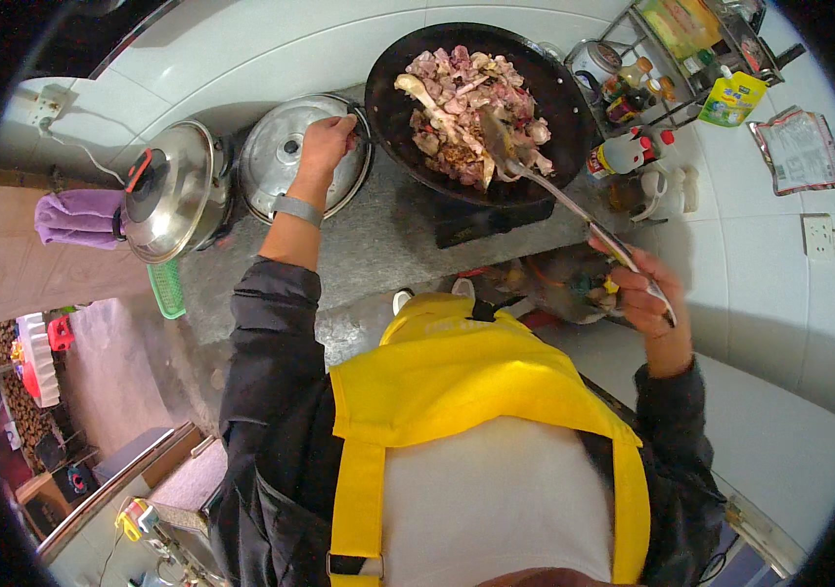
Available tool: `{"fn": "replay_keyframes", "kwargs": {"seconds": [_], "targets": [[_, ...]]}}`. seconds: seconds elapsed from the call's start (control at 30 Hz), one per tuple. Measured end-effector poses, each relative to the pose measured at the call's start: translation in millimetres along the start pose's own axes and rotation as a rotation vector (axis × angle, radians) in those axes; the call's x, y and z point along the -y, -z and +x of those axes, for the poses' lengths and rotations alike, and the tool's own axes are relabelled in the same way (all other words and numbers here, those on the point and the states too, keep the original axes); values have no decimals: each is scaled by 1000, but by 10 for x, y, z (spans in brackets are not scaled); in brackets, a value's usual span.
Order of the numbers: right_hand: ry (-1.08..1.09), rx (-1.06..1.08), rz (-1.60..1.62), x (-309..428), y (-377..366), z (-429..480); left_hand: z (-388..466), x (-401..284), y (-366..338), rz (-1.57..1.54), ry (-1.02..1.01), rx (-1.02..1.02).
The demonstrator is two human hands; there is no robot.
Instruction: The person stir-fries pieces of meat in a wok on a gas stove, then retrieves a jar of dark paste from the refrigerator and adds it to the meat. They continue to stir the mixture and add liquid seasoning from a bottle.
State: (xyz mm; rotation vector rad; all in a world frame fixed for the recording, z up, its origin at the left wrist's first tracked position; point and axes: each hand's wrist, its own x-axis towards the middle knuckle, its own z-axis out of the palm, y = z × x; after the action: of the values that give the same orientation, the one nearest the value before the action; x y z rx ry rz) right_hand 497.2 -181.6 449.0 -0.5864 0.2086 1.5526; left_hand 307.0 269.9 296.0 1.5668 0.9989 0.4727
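Note:
A large black wok [568, 103] holds chopped raw-looking meat [450, 70], with a long pale bony piece [421, 95] on top and some brown bits below. My left hand [328, 143] grips the small dark handle on the wok's left side, with a grey band on the wrist. In my right hand [645, 290] is the long handle of a metal spatula [553, 192]. Its blade rests among the meat, partly covered. Under the wok sits a dark cooker [491, 224], mostly hidden. Beneath my left forearm, a round aluminium lid [271, 158] lies close to the wok.
A lidded steel pot [186, 198] stands left on the grey counter [381, 227], beside a purple towel [80, 216] and a green plastic basket [167, 290]. At right are a bottle rack [670, 44], plastic bottles [623, 155], a wall socket [818, 236] and tiled walls.

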Motion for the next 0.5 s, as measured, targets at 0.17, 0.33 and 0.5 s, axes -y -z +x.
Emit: {"fn": "replay_keyframes", "kwargs": {"seconds": [0.17,0.33,0.5], "targets": [[8,-475,-1308,552,-604,-258,43,47,7,26,-8,-6],[131,-319,-2665,1137,-871,-42,41,79,-12,58,9,-40],[208,-346,-2941,1789,-755,228,46,97,-26,97,15,-74]]}}
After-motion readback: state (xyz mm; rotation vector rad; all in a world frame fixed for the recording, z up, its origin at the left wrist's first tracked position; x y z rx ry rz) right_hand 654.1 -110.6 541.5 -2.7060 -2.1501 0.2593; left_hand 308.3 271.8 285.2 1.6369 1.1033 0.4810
